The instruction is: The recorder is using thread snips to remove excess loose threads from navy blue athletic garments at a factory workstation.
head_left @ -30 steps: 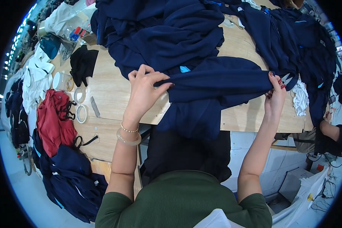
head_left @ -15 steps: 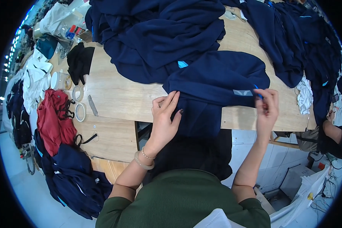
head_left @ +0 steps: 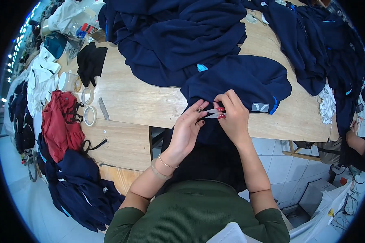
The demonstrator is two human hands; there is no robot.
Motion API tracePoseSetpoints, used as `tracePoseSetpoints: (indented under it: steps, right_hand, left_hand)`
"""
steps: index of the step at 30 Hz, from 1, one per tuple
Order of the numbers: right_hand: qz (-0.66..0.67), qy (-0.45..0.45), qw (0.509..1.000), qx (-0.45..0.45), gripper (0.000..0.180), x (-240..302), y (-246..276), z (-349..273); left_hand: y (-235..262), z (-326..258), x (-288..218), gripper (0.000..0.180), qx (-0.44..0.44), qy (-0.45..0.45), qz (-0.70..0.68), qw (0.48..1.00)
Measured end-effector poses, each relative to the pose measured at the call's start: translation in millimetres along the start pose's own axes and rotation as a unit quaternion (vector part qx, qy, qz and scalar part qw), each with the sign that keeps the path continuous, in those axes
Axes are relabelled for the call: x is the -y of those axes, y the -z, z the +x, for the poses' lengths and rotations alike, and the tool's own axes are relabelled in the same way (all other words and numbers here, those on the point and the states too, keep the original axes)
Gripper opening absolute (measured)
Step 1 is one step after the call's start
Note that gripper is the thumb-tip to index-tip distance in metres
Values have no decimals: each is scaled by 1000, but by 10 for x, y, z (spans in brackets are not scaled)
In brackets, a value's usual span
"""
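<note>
A navy garment piece (head_left: pixel 239 79) with a pale reflective patch and a blue trim lies at the table's near edge, partly hanging toward my lap. My right hand (head_left: pixel 233 117) is closed on small thread snips (head_left: pixel 211 113), whose red grips show between the fingers. Their pale blades point left, at the fingertips of my left hand (head_left: pixel 186 127). That hand is bent into a pinch at the garment's near edge; whether a thread is also caught there is too small to see.
A big heap of navy garments (head_left: pixel 178 40) covers the far side, with more navy cloth (head_left: pixel 304 44) at right. Left are tape rolls (head_left: pixel 90 116), a grey blade-like strip (head_left: pixel 104 108), black cloth (head_left: pixel 90 62) and a red garment (head_left: pixel 61 125). Another person's arm (head_left: pixel 355 141) shows far right.
My right hand has moved left from the reflective patch, bringing the snips to my left fingertips. My left hand has gone from lying flat on the cloth to a pinch, slightly rightward.
</note>
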State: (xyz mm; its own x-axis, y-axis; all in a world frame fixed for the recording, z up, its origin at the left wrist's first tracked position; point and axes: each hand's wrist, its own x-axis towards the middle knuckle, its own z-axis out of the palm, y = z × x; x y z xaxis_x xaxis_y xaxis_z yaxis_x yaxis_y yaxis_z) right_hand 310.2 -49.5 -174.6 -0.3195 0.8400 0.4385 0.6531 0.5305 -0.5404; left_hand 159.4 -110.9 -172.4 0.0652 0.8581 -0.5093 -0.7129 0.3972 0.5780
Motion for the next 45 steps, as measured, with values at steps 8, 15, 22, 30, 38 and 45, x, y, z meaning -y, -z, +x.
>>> tracePoseSetpoints:
  steps: [8, 15, 22, 30, 38, 45]
  right_hand:
    - [-2, 17, 1000, -7, 28, -12, -48, -22]
    - [46, 26, 999, 6, 31, 158, 237, -150]
    - [210, -130, 969, 29, 23, 143, 383, -191]
    - [478, -350, 804, 45, 19, 234, 664, -153]
    - [295, -225, 926, -64, 25, 155, 655, -57]
    - [137, -62, 985, -89, 21, 34, 696, 19]
  left_hand:
    - [-18, 55, 9, 46, -15, 10, -37, 999]
    - [-20, 110, -38, 18, 1, 16, -150, 989]
    - [-185, -10, -59, 13, 19, -54, -168, 984]
    - [-282, -27, -78, 14, 38, -61, -174, 982]
    - [-439, -56, -167, 20, 23, -38, -126, 991]
    - [-413, -58, -164, 16, 36, -26, -124, 991]
